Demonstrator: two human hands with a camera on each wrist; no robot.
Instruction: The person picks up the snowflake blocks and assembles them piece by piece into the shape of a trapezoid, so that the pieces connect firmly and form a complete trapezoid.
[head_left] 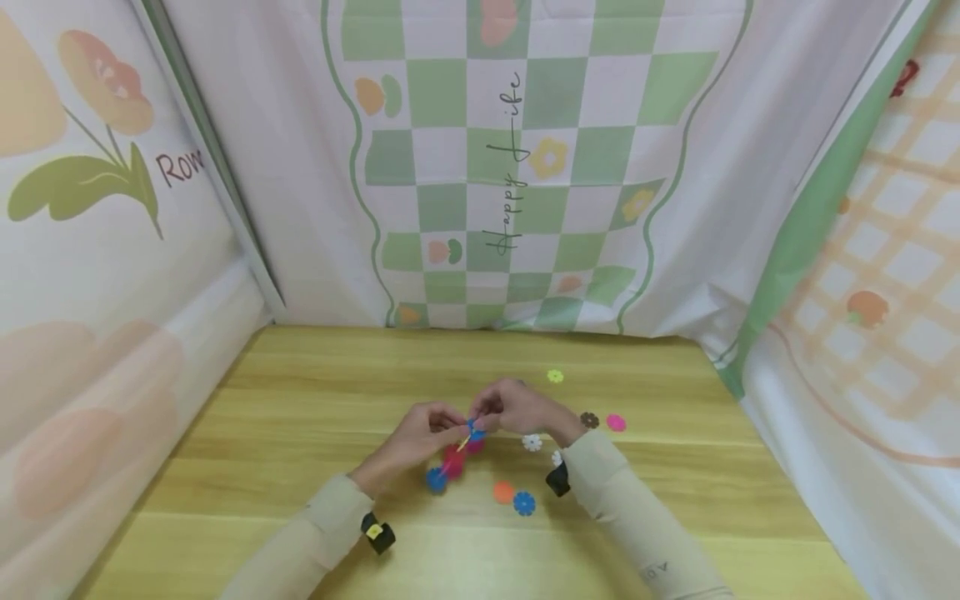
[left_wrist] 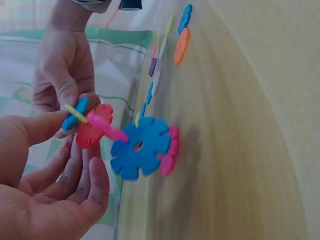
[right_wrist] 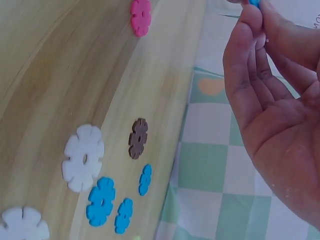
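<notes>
Above the wooden table, my left hand pinches a chain of linked plastic snowflake discs between thumb and fingertips. The chain carries a red disc, a pink disc, a larger-looking blue disc at its low end and a thin yellow disc near the top. My right hand pinches a blue snowflake disc at the chain's upper end, touching the yellow one. The two hands' fingertips nearly meet there. In the right wrist view only a sliver of that blue disc shows.
Loose discs lie around my right forearm: yellow-green, brown, pink, white, orange and blue. More blue discs lie by the brown one. Printed curtains border the wooden table.
</notes>
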